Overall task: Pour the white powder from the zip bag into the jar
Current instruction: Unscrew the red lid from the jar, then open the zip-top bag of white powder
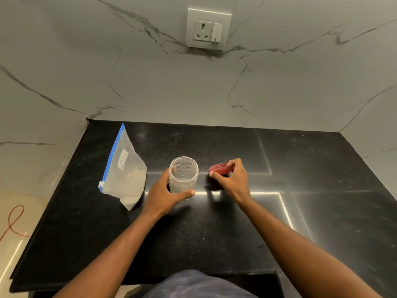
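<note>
A clear plastic jar (183, 174) stands upright and uncapped on the black countertop (214, 233), with nothing visible inside. My left hand (165, 193) wraps around its lower left side. Just right of the jar, my right hand (233, 178) holds the red lid (220, 168) tilted, at or just above the counter. The zip bag (124, 168), clear with a blue zip strip, a white slider and a white label, lies to the left of the jar with white powder gathered in its lower part. Its zip looks closed.
A marble wall rises behind and on both sides of the counter, with a socket and switch plate (208, 29) high at the back. An orange cord (14, 220) lies on the floor to the left. Bare counter extends to the right and towards me.
</note>
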### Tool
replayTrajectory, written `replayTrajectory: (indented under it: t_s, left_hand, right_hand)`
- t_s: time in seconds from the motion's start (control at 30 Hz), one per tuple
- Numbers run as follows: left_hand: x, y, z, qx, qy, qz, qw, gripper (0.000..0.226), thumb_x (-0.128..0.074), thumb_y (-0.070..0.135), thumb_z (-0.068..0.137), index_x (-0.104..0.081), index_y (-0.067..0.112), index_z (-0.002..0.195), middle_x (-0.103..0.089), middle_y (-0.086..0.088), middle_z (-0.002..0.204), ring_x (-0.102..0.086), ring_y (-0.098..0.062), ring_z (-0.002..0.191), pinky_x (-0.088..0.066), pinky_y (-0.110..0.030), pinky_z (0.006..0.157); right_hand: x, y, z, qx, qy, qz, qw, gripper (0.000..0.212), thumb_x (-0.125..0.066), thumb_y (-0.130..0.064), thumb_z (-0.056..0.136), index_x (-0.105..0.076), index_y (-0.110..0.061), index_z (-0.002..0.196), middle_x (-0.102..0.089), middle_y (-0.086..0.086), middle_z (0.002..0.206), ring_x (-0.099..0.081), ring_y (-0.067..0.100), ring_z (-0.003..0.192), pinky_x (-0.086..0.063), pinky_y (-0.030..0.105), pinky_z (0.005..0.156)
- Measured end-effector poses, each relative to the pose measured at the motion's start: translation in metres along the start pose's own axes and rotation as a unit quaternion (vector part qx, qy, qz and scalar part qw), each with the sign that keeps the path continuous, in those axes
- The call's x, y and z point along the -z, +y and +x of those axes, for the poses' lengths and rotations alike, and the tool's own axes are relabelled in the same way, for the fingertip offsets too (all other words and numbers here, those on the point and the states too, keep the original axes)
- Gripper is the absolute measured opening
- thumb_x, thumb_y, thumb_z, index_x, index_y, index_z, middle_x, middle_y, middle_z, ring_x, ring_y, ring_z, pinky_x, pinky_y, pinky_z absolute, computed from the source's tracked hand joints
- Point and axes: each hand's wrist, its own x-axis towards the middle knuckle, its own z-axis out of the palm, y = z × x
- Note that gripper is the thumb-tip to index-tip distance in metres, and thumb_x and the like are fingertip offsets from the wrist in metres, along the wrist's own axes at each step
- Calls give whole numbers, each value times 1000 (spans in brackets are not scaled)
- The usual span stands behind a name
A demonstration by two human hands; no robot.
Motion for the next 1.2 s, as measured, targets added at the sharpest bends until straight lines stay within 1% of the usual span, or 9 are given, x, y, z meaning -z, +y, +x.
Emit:
replayTrajectory:
  t_s: [0.17,0.27,0.33,0.43,0.5,0.63,0.8,0.97,1.2]
  left_hand:
    - [-4,-2,-12,17,12,12,1000,127,-93,69,59,-28,33,162,-48,5,163,-49,-12,143,-42,-24,111]
    - [-2,4,-24,60,28,50,997,143,-87,80,53,-16,33,167,-29,0,174,-36,-23,155,-35,-43,121]
    - [1,14,-35,65,49,47,996,142,-85,81,53,-13,35,167,-24,-1,175,-34,-21,155,-34,-41,119]
    - [10,35,-53,9,112,-4,994,116,-84,68,67,-28,33,162,-39,7,163,-45,-3,139,-40,-21,106]
    - [21,52,-67,-15,157,-32,987,88,-82,53,79,-42,31,153,-52,16,148,-56,8,125,-45,-11,96]
    - [47,77,-97,-62,272,-50,959,31,-78,30,93,-65,30,120,-73,18,107,-71,-1,105,-57,-11,83]
    - [73,73,-128,-103,403,-16,909,18,-77,31,95,-67,21,105,-72,13,98,-71,-11,92,-57,-14,78]
    - [92,57,-133,-13,427,-32,904,38,-75,46,87,-67,20,114,-73,2,106,-70,-12,97,-59,-28,82]
    - [103,49,-130,-23,417,-10,909,35,-71,45,89,-78,17,109,-79,-1,100,-75,-14,95,-64,-39,81]
  right_hand:
    - [-10,27,-9,-25,-30,-80,996,59,-91,-46,73,-48,-29,109,-50,-7,120,-58,13,103,-40,16,68]
    - [-6,18,-11,-19,-57,-82,995,62,-91,-38,75,-50,-26,120,-47,-4,130,-55,12,110,-47,26,83]
    - [1,-1,-14,10,-38,-51,998,54,-87,-33,81,-52,-25,121,-50,-3,128,-56,19,115,-52,34,91]
    - [5,-50,-24,47,-17,55,997,39,-81,-39,87,-58,-30,117,-60,-9,120,-62,16,111,-57,38,91]
    - [2,-88,-35,90,-55,109,988,31,-79,-42,89,-62,-33,114,-65,-20,112,-64,3,107,-56,23,85]
    - [-15,-153,-54,205,-161,136,956,15,-76,-29,95,-70,-25,108,-72,-13,104,-71,8,99,-62,26,83]
    - [-49,-202,-61,402,-261,-20,877,26,-73,-12,98,-77,-22,122,-77,-2,119,-68,12,104,-62,35,84]
    - [-81,-232,-57,585,-274,-192,739,49,-68,-7,100,-63,-28,144,-62,-5,148,-57,21,121,-56,34,79]
    - [-96,-248,-43,674,-289,-249,633,35,-67,-18,101,-68,-25,135,-69,-1,130,-55,20,114,-49,35,86]
